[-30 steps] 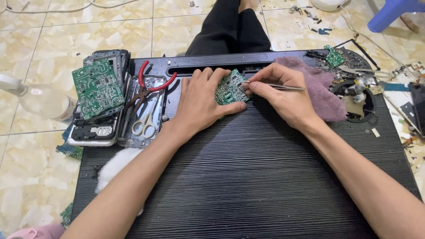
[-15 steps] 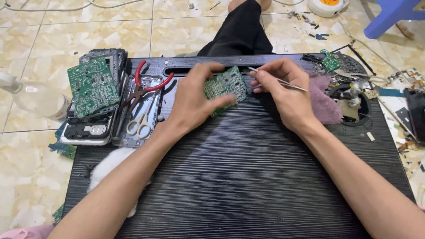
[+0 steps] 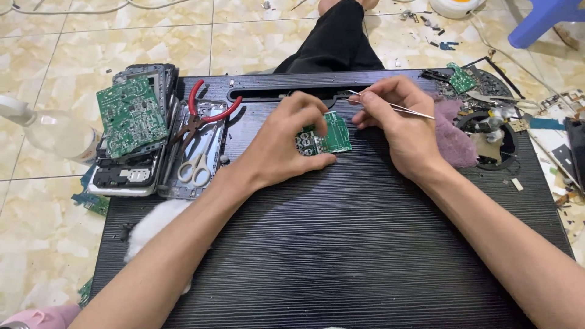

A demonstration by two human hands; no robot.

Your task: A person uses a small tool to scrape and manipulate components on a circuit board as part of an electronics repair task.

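A small green circuit board (image 3: 329, 137) lies on the black ribbed panel (image 3: 341, 256). My left hand (image 3: 283, 143) grips the board from its left side, fingers curled over its top edge. Just right of the board, my right hand (image 3: 399, 125) pinches thin metal tweezers (image 3: 396, 107). The tweezers' tip points left, above the board's upper right corner.
At the left sit a larger green circuit board (image 3: 131, 116) on stacked dark casings, red-handled pliers (image 3: 204, 113) and white scissors (image 3: 194, 170). A purple cloth (image 3: 454, 137), a small green board (image 3: 461, 78) and loose parts lie at the right. White fluff (image 3: 152, 225) lies lower left. A black-trousered leg (image 3: 335, 42) rests beyond the panel.
My left hand has turned and lowered the small board onto the panel. My right hand with the tweezers has shifted slightly right and away from the board.
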